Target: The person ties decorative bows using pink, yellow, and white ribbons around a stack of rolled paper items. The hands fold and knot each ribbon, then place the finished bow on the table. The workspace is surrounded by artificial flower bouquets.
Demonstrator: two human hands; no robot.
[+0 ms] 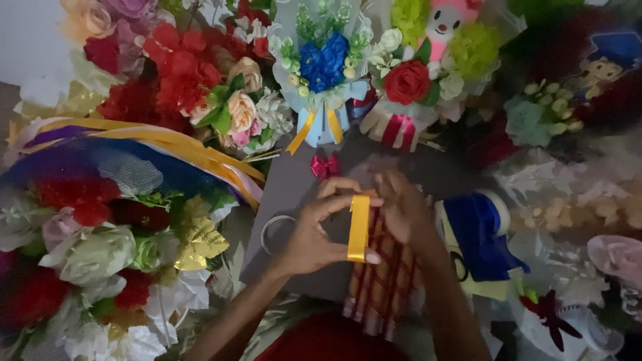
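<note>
Your left hand [309, 239] pinches a yellow ribbon [358, 227]. Your right hand [401, 204], at its 3 o'clock, touches the top. Both rest over striped sticks [381, 287].

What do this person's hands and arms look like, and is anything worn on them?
Both forearms are bare, with no sleeves in view. The left hand and the right hand wear no gloves; no rings or bracelets can be made out in the dim light. The fingers are slender.

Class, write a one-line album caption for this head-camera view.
Left hand and right hand fold a yellow ribbon over striped red-and-gold sticks, ringed by artificial flower bouquets.
</note>
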